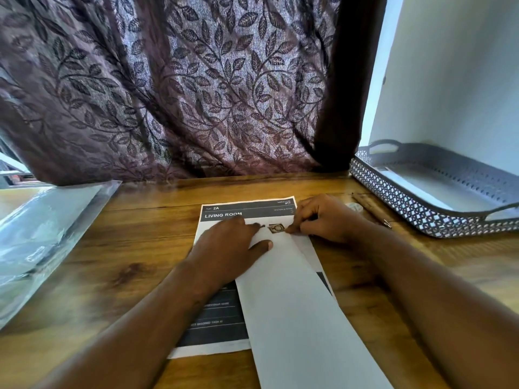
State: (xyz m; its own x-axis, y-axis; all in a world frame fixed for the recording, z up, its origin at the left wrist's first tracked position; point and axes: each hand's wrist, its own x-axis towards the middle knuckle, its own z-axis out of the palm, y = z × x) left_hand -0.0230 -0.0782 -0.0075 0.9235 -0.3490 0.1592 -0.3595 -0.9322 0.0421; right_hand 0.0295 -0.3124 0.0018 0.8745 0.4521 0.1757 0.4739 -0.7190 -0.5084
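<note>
A long white envelope (297,304) lies on a printed sheet (222,213) headed "LIVING ROOM" on the wooden table (134,248). My left hand (230,245) rests flat on the envelope's far left part with straight fingers, thumb spread to the right. A small brown stamp (276,228) sits at the envelope's far end. My right hand (323,217) has its fingers curled, and their tips pinch or press at the stamp's right edge.
A grey perforated tray (404,203) with handles stands at the right by the white wall. A pencil (372,210) lies beside it. Clear plastic sleeves (42,237) lie at the left. A leaf-patterned curtain (182,94) hangs behind the table.
</note>
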